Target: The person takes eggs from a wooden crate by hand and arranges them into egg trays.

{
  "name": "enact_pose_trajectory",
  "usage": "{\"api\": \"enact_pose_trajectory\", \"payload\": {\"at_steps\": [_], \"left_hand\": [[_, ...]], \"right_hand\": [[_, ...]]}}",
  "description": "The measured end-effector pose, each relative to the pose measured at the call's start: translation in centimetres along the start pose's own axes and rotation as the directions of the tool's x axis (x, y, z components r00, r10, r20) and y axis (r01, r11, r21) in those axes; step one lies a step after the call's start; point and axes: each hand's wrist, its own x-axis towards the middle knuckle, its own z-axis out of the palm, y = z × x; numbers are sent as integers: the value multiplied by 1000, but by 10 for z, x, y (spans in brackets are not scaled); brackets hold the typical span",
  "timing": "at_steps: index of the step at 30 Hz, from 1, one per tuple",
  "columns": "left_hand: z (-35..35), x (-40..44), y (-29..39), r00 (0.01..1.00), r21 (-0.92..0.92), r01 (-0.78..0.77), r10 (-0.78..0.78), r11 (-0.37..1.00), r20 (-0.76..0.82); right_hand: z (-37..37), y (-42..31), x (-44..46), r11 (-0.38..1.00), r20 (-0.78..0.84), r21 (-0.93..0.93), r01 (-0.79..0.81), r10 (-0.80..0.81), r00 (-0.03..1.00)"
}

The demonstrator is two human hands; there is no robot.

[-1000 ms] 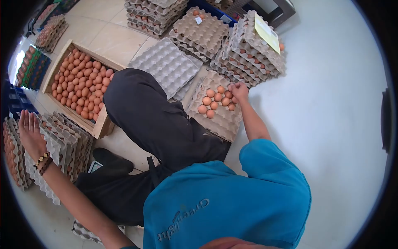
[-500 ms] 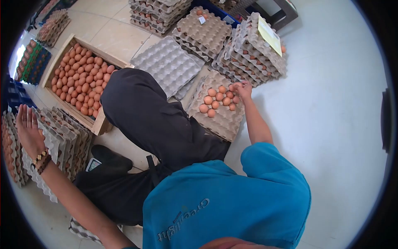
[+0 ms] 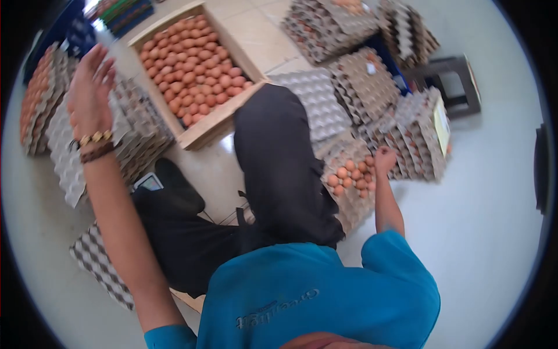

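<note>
My right hand (image 3: 385,160) is at the upper right edge of a cardboard egg tray (image 3: 354,218), beside a cluster of brown eggs (image 3: 350,165) sitting in its cups. Its fingers are curled together, and whatever they hold is hidden. My left hand (image 3: 93,87) is raised on the left with its fingers apart and nothing visible in it. Below and beside that hand stand stacked grey egg trays (image 3: 64,157). A wooden crate (image 3: 216,119) full of loose brown eggs (image 3: 189,67) lies on the floor between my hands, beyond my knee.
Grey trays (image 3: 311,99) lie between the crate and a stack of brown trays (image 3: 363,87). Filled trays (image 3: 415,142) with a yellow paper stand on the right, near a dark frame (image 3: 474,87). Another egg-filled stack (image 3: 40,104) is far left. A phone (image 3: 148,182) lies by my foot.
The view has turned, shifting the crate and trays rightward. My left hand's fingers are a little more bent. My right hand remains at the tray's edge, its fingers more curled.
</note>
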Motion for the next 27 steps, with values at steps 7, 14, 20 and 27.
{"api": "enact_pose_trajectory", "payload": {"at_steps": [7, 14, 20, 27], "left_hand": [[13, 0, 4, 999, -97, -35, 33, 995, -18], [16, -5, 7, 997, -69, -80, 79, 994, -16], [14, -3, 20, 991, -32, -86, 82, 996, -104], [18, -23, 39, 991, -13, -115, 114, 993, -63]], "right_hand": [[51, -270, 56, 605, 12, 671, 429, -587, 810], [118, -549, -26, 92, 637, 417, 904, -739, -218], [286, -624, -131, 137, 607, 442, 887, -774, -183], [244, -578, -190, 253, 442, 270, 929, -890, 114]]}}
